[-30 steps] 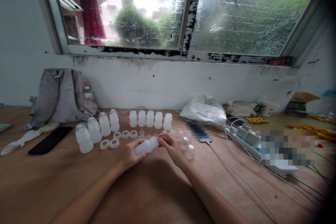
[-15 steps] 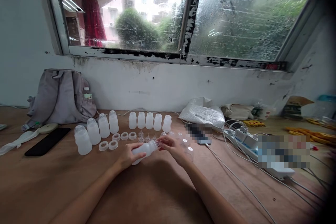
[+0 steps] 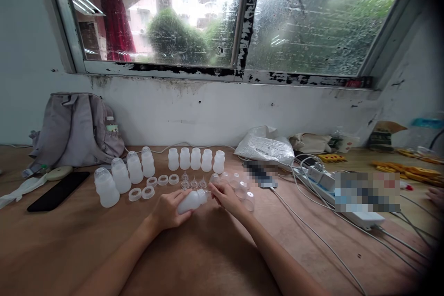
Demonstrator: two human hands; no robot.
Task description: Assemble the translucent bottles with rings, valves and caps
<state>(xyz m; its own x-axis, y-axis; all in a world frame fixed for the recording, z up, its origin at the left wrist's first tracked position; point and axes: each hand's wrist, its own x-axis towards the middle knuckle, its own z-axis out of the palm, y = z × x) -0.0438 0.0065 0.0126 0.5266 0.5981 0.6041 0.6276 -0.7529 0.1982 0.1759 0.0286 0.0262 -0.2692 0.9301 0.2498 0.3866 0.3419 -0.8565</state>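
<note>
My left hand point(image 3: 169, 208) is wrapped round a frosted white baby bottle point(image 3: 190, 202), which is tilted with its neck to the right. At the neck, my right hand point(image 3: 224, 196) has its fingers pinched on the clear teat point(image 3: 207, 193); the fingertips partly hide it. Several clear teats point(image 3: 194, 183) stand just behind the bottle. White collar rings point(image 3: 135, 194) lie to the left of them. Clear dome caps point(image 3: 249, 201) are grouped beside my right hand.
Open-topped bottles point(image 3: 195, 159) stand in a row at the back, and capped bottles point(image 3: 106, 188) at the left. A black phone point(image 3: 58, 191) and grey backpack point(image 3: 74, 132) are further left. Cables run from a power strip point(image 3: 360, 216) at the right. Another person's hand point(image 3: 434, 195) shows at the right edge.
My left hand has turned further over the bottle, its back now more upward. My right fingers remain at the bottle's top. The view has shifted slightly right, and another person's hand appears at the right edge.
</note>
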